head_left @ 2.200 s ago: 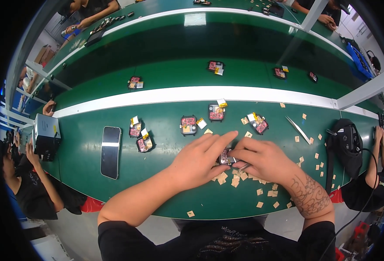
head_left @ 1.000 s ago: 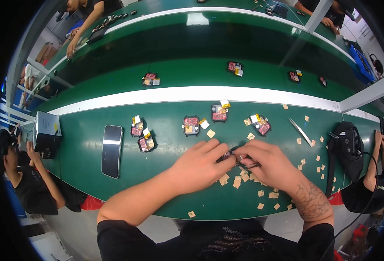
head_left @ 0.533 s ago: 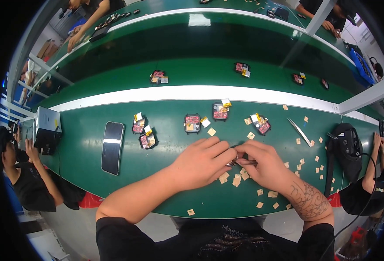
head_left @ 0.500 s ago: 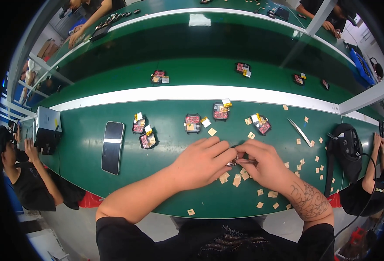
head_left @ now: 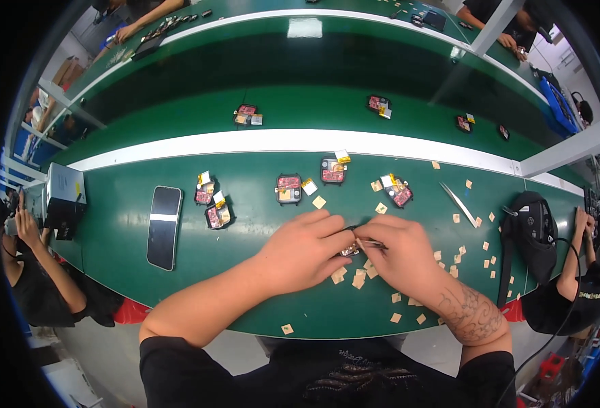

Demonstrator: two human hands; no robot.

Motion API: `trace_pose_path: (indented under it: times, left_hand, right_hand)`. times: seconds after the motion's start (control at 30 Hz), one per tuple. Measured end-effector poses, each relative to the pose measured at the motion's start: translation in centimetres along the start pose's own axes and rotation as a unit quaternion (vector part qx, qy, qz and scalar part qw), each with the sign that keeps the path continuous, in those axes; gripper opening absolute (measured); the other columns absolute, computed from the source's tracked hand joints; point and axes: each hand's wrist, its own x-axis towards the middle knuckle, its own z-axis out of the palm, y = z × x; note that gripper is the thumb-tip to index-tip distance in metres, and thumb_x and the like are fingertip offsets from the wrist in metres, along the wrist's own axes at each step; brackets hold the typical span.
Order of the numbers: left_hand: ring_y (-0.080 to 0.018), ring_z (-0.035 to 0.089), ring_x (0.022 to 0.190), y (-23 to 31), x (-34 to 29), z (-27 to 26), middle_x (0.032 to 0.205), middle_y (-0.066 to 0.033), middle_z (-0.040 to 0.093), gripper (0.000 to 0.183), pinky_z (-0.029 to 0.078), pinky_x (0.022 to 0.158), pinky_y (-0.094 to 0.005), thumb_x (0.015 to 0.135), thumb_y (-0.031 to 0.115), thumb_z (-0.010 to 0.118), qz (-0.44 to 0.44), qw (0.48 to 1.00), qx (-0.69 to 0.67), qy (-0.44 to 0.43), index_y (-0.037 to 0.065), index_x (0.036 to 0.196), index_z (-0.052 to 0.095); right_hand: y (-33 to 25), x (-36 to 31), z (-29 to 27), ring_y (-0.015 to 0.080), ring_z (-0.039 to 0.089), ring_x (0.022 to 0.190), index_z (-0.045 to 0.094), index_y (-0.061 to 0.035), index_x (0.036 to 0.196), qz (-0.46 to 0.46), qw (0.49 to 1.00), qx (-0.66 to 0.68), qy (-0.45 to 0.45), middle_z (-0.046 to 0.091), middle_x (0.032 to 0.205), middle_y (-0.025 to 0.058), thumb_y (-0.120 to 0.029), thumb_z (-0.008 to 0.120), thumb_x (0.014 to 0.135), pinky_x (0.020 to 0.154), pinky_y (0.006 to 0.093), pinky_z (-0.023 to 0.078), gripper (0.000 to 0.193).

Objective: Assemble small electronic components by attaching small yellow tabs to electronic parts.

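My left hand (head_left: 303, 251) is closed round a small electronic device (head_left: 348, 251), mostly covered by my fingers. It looks like one of the watch-sized cases. My right hand (head_left: 398, 253) pinches dark, slim tweezers (head_left: 376, 244), whose tips meet the device; the tips are too small to make out. Around both hands lie small beige square pads (head_left: 358, 280). Beyond them sit open black watch cases with red circuit boards and loose silver batteries, among them one case (head_left: 288, 189) just ahead of my left hand and another (head_left: 400, 193) ahead of my right.
A phone (head_left: 164, 228) and a grey box (head_left: 65, 197) are on the left of the green table (head_left: 245, 313). White tweezers (head_left: 459, 205) and a black bag (head_left: 535, 231) lie on the right. A white rail (head_left: 245, 141) crosses behind. Other people work on both sides and opposite.
The whole view has shifted slightly, so table things appear a little further left. Both hands stay together at the device, and the right fingers have moved slightly around it.
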Motion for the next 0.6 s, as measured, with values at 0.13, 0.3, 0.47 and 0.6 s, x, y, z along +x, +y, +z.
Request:
trace_pose_path:
  times: [0.13, 0.3, 0.47, 0.6]
  left_hand:
    - [-0.0287, 0.063, 0.090, 0.0, 0.1, 0.0, 0.096, -0.0047, 0.060, 0.029, 0.055, 0.076, -0.0414, 0.082, 0.018, 0.087, 0.002, 1.000, 0.016, 0.006, 0.013, 0.107, 0.074]
    - [-0.0256, 0.063, 0.083, 0.6, 0.4, 0.0, 0.095, -0.0039, 0.061, 0.027, 0.054, 0.071, -0.0391, 0.082, 0.017, 0.088, -0.004, 0.999, 0.046, 0.008, 0.013, 0.106, 0.077]
    - [-0.0279, 0.063, 0.086, 0.3, 0.9, 0.4, 0.096, -0.0062, 0.062, 0.032, 0.054, 0.075, -0.0401, 0.081, 0.014, 0.087, 0.028, 0.999, 0.042, 0.017, 0.011, 0.110, 0.075]
    - [-0.0299, 0.064, 0.088, 1.4, 1.5, 0.2, 0.100, -0.0095, 0.066, 0.041, 0.054, 0.077, -0.0385, 0.081, 0.004, 0.087, -0.013, 0.996, -0.059, 0.066, 0.007, 0.118, 0.071]
  right_hand:
    - [0.6, 0.3, 0.1, 0.0342, 0.073, 0.078, 0.075, -0.0049, 0.103, 0.008, 1.000, 0.023, 0.007, 0.073, 0.091, 0.0104, -0.001, 0.075, 0.090, 0.067, 0.0411, 0.059, 0.014]
    - [2.0, 0.4, -0.9, 0.0320, 0.074, 0.079, 0.072, -0.0056, 0.106, 0.028, 0.992, 0.114, 0.040, 0.072, 0.091, 0.0093, -0.004, 0.072, 0.093, 0.069, 0.0422, 0.060, 0.013]
    - [2.5, -0.4, -0.9, 0.0237, 0.071, 0.072, 0.070, -0.0014, 0.115, 0.002, 0.999, 0.041, 0.025, 0.072, 0.090, 0.0099, -0.002, 0.074, 0.096, 0.065, 0.0342, 0.058, 0.020]
    - [2.5, -0.1, -1.5, 0.0143, 0.068, 0.072, 0.069, 0.0015, 0.117, 0.049, 0.975, 0.214, -0.023, 0.073, 0.089, 0.0091, -0.003, 0.074, 0.099, 0.065, 0.0297, 0.054, 0.019]
